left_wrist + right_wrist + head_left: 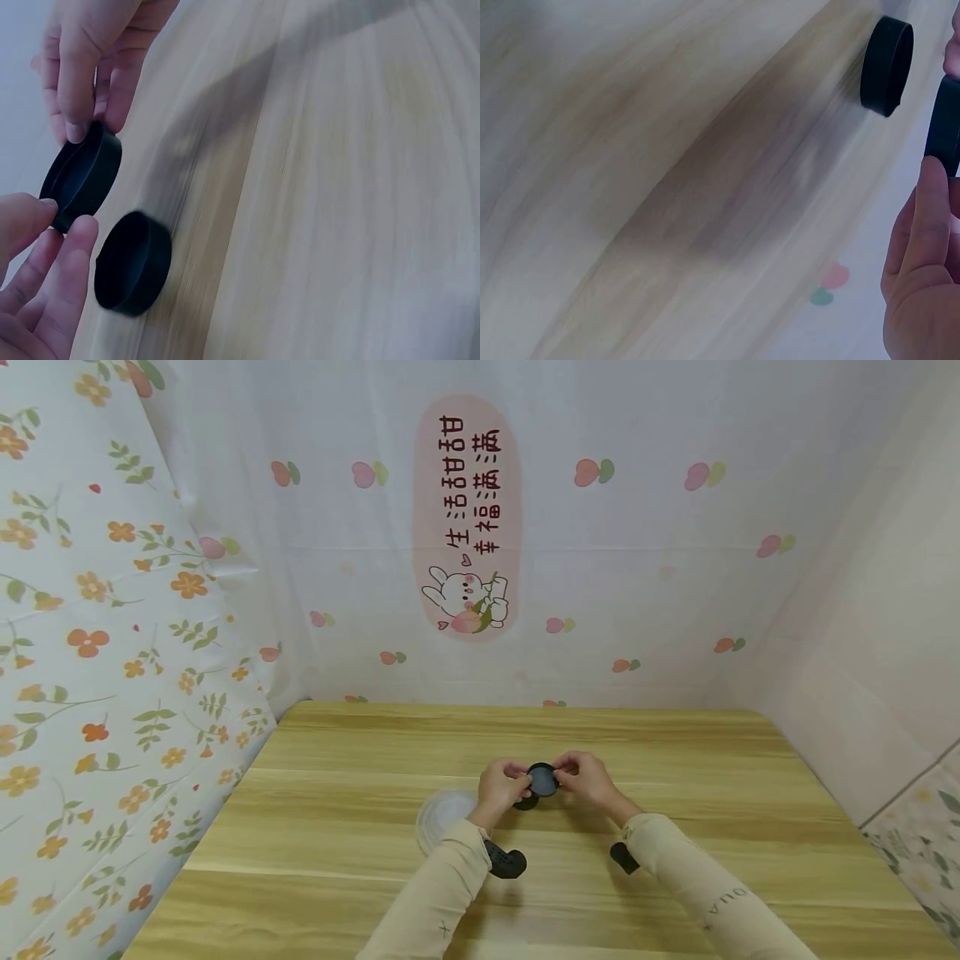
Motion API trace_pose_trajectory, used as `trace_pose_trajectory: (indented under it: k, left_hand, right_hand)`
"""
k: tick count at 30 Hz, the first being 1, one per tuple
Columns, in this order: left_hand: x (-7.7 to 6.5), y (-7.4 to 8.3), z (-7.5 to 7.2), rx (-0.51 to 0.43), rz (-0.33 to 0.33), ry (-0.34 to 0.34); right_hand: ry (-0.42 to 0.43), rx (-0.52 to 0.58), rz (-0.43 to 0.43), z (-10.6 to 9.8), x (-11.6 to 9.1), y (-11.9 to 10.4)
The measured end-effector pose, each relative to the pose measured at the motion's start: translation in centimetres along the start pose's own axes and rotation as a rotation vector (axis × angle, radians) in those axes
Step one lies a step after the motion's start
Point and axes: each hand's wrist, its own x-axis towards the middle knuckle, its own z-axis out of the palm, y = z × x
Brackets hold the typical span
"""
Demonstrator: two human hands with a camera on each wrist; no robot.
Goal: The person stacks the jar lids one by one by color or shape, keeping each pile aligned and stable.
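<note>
Both hands hold a round black lid [543, 782] between them above the table, its rim pinched from opposite sides. My left hand [500, 787] grips it at one edge with thumb and fingers, while my right hand [587, 777] pinches the other. Seen from the left wrist, the lid [109, 176] is shallow with a raised wall, and its hollow side shows. A second, similar black lid [154, 270] stands on the wooden table just below it, hollow side up. In the right wrist view the held lid [940, 127] is partly cut off by the frame edge.
A translucent whitish round item [432, 822] lies on the wooden table [337, 860], partly behind the left forearm. Black wrist devices [507, 863] hang below both sleeves. A printed curtain [637, 568] rises behind the table's far edge, with a flowered cloth [112, 693] at the left.
</note>
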Motion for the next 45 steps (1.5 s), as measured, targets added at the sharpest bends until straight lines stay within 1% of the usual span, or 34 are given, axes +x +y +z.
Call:
trace_pose_trajectory:
  k: [8,13,16,21,26,30,33,37,38,41,44,45]
  left_hand:
    - [0.5,-0.1,-1.4,0.115,0.008,-0.028]
    - [0.6,-0.2,-1.8,0.125,-0.015,-0.047]
    - [0.6,-0.4,-2.0,0.135,-0.015,-0.052]
    - [0.6,-0.5,-2.2,0.178,-0.007,-0.054]
    - [0.5,-0.7,-2.4,0.204,0.005,-0.062]
    - [0.4,-0.6,-2.5,0.228,0.027,-0.067]
    - [0.4,-0.6,-2.6,0.236,0.025,-0.072]
    - [1.0,-1.2,-2.6,0.246,0.038,-0.087]
    - [1.3,-1.8,-2.6,0.239,0.083,-0.090]
    - [1.6,-2.1,-2.6,0.257,0.084,-0.101]
    - [1.4,-1.7,-2.6,0.254,0.064,-0.099]
    - [1.1,-1.2,-2.6,0.267,0.023,-0.098]
  right_hand:
    - [-0.027,0.024,0.008,1.3,0.4,-0.2]
    - [-0.021,0.022,0.018,2.0,0.5,-0.2]
    - [-0.020,0.022,0.022,2.2,0.5,-0.2]
    - [-0.024,0.027,0.035,2.6,0.2,-0.4]
    - [-0.028,0.036,0.051,2.9,0.3,-0.3]
    - [-0.024,0.023,0.050,3.1,0.3,-0.1]
    - [-0.023,0.011,0.049,3.2,0.3,0.0]
    - [-0.028,0.000,0.043,3.3,0.2,0.1]
    - [-0.029,0.000,0.044,3.3,0.2,0.1]
    - [-0.031,-0.005,0.037,3.3,0.3,0.1]
    - [-0.030,-0.009,0.035,3.3,0.3,0.2]
    - [-0.030,-0.012,0.033,3.3,0.4,0.2]
